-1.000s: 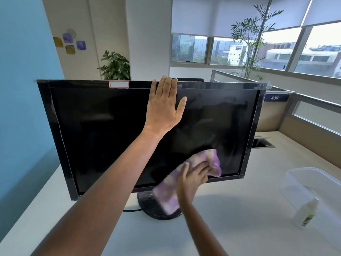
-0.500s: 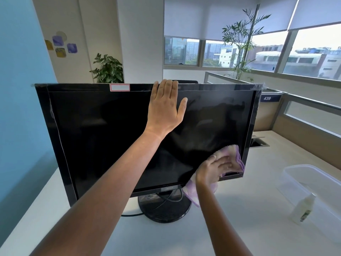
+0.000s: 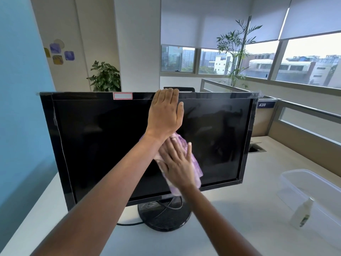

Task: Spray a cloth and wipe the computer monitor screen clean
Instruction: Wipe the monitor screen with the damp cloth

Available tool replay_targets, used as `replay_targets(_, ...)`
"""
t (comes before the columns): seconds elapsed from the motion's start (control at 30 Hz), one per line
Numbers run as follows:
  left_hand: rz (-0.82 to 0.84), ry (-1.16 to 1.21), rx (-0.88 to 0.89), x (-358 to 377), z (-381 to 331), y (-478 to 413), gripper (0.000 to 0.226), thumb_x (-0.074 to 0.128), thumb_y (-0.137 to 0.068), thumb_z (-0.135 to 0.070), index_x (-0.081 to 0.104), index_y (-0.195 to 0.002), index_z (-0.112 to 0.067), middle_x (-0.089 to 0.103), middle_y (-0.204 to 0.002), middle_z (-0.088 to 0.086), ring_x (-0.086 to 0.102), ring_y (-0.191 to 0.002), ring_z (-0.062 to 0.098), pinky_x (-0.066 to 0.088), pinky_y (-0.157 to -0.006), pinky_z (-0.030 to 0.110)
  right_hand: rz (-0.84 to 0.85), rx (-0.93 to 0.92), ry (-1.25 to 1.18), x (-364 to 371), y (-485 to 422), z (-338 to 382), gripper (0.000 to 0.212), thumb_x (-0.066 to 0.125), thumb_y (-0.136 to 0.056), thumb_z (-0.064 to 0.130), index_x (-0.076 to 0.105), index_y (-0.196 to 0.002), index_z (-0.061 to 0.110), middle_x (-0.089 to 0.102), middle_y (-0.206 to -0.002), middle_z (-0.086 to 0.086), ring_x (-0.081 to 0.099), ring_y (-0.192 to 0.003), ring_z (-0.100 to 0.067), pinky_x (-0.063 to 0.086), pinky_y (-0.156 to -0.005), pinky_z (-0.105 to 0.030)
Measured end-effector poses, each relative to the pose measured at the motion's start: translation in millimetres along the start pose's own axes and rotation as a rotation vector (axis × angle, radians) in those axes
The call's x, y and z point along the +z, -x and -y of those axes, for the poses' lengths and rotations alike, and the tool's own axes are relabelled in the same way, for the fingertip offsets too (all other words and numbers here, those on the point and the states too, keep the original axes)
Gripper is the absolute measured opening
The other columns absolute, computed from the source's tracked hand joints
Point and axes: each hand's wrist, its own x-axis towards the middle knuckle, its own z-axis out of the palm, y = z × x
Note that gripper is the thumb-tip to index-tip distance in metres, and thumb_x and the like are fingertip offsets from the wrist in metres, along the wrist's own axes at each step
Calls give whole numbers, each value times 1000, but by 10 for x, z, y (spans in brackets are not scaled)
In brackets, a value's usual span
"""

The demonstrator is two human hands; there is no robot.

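Observation:
A black computer monitor (image 3: 103, 145) stands on a round base on the white desk, its screen dark. My left hand (image 3: 165, 115) lies flat on the upper middle of the screen, fingertips over the top edge. Just below it, my right hand (image 3: 177, 163) presses a pink and white cloth (image 3: 195, 169) flat against the screen's middle with the fingers spread. The cloth's upper left part is hidden behind my left wrist. A small white spray bottle (image 3: 301, 215) stands on the desk at the right, away from both hands.
A clear plastic tub (image 3: 293, 178) sits at the right beside the spray bottle. The monitor's cable (image 3: 129, 224) runs left from the base (image 3: 164, 218). A blue wall is close on the left. Low partitions and a desk cable slot (image 3: 255, 149) lie behind right.
My right hand slid the cloth from the screen's lower right corner up and left to the middle, under my left wrist. My left hand stayed on the top edge.

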Motion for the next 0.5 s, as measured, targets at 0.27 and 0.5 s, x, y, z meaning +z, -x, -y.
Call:
replay_targets(0.27,-15,-1,-38,25,-15,-12,49,29,-97,-27,36,-136,0,46,-137,18,38,-130,31,19,-115,38,27,314,72,-248,-175,-1386,60,29,-91,44,35,-140,10,38,-145,-20,26,-136,-33,16,-103,-69)
replay_targets(0.5,-23,-6,-84,41,-32,2,50,27,-95,-26,36,-136,0,47,-137,17,39,-129,31,20,-116,38,-80,661,-242,-294,-448,-1183,61,19,-93,43,-7,-142,17,0,-157,-14,-5,-145,-26,3,-117,-55)
